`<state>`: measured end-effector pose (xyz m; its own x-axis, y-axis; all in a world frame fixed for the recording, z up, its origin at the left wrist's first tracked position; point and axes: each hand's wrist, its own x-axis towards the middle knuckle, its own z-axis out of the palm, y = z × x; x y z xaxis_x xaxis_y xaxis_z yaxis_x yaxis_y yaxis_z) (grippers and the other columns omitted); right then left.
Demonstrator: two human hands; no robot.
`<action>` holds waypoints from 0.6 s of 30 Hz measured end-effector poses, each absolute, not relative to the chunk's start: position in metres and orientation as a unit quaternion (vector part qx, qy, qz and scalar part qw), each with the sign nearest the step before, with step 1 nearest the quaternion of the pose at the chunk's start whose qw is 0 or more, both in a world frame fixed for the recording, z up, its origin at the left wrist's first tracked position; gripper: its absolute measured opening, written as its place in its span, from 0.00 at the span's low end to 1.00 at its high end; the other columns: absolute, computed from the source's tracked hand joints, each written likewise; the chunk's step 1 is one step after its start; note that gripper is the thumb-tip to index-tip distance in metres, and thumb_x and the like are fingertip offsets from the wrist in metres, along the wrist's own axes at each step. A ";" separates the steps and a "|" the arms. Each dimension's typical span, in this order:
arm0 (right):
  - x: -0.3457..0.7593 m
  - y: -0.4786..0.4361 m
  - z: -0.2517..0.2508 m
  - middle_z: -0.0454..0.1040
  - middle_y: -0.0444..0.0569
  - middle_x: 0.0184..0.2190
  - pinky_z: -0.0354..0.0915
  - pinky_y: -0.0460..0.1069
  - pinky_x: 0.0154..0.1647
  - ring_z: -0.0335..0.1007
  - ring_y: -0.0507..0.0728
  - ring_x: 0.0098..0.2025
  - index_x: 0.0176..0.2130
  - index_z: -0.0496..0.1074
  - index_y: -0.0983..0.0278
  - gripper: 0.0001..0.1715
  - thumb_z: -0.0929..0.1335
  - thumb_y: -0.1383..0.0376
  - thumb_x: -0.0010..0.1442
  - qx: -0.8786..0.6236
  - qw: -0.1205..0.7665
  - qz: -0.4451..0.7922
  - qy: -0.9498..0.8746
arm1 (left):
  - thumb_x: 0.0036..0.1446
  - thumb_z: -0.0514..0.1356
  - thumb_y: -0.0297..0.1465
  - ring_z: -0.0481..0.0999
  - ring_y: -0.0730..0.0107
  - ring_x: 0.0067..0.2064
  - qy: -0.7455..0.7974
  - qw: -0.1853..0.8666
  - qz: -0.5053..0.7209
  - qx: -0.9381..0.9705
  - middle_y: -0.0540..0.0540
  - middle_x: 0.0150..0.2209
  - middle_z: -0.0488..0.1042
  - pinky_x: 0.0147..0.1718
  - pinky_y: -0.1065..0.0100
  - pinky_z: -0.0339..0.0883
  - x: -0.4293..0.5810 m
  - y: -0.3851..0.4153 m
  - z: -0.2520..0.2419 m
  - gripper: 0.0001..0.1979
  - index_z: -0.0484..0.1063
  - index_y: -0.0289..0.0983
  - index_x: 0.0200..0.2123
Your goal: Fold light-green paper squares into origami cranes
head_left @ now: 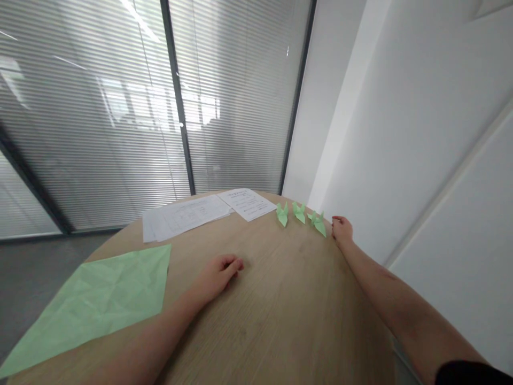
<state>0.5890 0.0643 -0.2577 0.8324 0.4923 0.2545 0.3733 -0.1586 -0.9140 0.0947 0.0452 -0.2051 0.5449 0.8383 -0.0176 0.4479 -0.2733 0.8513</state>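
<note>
On a wooden table [280, 299], three paper birds [299, 213] sit right of centre, just left of the curled right hand [342, 230]; the left hand [220, 274], loosely curled, rests farther off.

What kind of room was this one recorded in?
Probably an office or small meeting room: slatted blinds hang between dark frames, and printed sheets lie on a rounded, wood-look table.
</note>
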 end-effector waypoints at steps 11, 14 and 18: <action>0.537 0.006 -0.256 0.79 0.59 0.38 0.67 0.57 0.44 0.74 0.64 0.40 0.49 0.77 0.68 0.22 0.66 0.60 0.60 -0.794 0.493 -0.028 -0.354 | 0.66 0.54 0.36 0.76 0.60 0.37 0.378 0.127 0.191 0.897 0.40 0.34 0.79 0.38 0.63 0.64 0.096 0.026 -0.203 0.16 0.79 0.37 0.32; 0.514 -0.007 -0.261 0.80 0.56 0.38 0.66 0.56 0.46 0.74 0.64 0.40 0.45 0.78 0.64 0.20 0.66 0.60 0.56 -0.758 0.471 -0.030 -0.450 | 0.65 0.57 0.36 0.77 0.56 0.43 0.401 0.089 0.160 0.898 0.38 0.39 0.80 0.44 0.62 0.67 0.100 0.018 -0.196 0.14 0.80 0.37 0.35; 0.474 -0.022 -0.273 0.82 0.56 0.43 0.69 0.56 0.47 0.77 0.65 0.44 0.42 0.80 0.61 0.19 0.63 0.58 0.59 -0.617 0.325 -0.072 -0.713 | 0.68 0.53 0.35 0.76 0.52 0.53 0.479 0.033 0.146 0.865 0.34 0.47 0.79 0.52 0.58 0.67 0.086 0.023 -0.174 0.16 0.80 0.36 0.42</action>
